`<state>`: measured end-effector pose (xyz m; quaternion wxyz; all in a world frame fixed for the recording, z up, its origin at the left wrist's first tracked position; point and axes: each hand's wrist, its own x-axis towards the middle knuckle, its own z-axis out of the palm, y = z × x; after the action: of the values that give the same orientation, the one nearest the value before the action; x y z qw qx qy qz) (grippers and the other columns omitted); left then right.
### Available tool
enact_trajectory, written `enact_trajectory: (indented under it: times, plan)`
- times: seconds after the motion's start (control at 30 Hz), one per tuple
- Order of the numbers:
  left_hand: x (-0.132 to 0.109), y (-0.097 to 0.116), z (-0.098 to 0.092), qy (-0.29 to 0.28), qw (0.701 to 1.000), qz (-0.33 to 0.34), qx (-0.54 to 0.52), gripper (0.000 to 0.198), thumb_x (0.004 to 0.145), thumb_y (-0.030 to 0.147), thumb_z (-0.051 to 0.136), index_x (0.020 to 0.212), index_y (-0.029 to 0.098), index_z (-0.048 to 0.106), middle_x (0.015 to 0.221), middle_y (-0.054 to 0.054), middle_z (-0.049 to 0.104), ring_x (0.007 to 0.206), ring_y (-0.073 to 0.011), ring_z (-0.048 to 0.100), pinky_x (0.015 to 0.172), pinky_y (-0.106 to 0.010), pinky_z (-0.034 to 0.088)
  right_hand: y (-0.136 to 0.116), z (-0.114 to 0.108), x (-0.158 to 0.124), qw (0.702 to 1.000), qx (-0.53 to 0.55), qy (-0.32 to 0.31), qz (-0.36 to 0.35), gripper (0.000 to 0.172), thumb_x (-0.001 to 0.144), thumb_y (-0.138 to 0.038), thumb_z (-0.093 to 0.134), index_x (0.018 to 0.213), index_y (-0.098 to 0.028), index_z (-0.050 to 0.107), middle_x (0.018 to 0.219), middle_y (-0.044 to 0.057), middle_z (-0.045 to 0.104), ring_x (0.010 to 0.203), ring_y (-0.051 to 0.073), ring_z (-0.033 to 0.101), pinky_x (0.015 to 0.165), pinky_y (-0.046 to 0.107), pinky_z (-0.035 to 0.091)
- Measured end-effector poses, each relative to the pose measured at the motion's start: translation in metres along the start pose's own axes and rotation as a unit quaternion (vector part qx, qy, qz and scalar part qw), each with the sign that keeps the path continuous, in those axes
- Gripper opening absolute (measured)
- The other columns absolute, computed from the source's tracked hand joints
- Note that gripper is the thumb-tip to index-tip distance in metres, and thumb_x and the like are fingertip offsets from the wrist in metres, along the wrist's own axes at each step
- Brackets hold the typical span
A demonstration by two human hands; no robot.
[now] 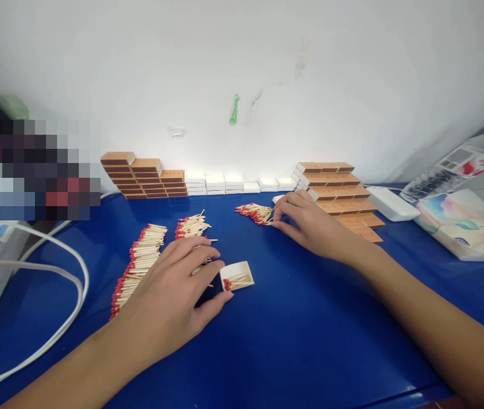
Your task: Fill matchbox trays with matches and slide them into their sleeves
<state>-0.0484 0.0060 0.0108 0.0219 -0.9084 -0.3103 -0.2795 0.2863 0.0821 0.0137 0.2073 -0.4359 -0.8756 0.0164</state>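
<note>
My left hand (182,284) is closed on the left end of a small white matchbox tray (237,269), thumb at its near corner and index finger at its far corner. Several red-tipped matches (240,281) lie inside the tray. Farther away, the fingers of my right hand (304,218) pinch at the stick ends of a small match pile (254,212); how many matches they hold is hidden. A long row of matches (146,253) fans out left of my left hand, which partly covers it. Another match heap (191,225) lies just beyond that hand.
Along the wall stand stacked orange matchboxes (144,176), white trays (214,183) and stepped matchboxes (339,193). To the right are a white block (393,203) and a tissue pack (463,224). White cables (82,272) loop over the blue table (293,341) at left.
</note>
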Motion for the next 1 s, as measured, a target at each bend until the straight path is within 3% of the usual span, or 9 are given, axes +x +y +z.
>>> enact_trajectory:
  times: [1.0]
  plan:
    - [-0.0001, 0.0002, -0.0004, 0.001, 1.000, 0.004, 0.008, 0.023, 0.103, 0.034, 0.072, 0.118, 0.016, 0.073, 0.119, -0.011, 0.078, 0.128, -0.0342, 0.067, 0.111, -0.057, 0.059, 0.0043, 0.0050, -0.0006, 1.000, -0.003, 0.004, 0.008, 0.011, 0.107, -0.033, 0.062, 0.107, -0.023, 0.067, 0.109, 0.013, 0.068, 0.110, 0.033, 0.058, 0.096, 0.050, 0.051]
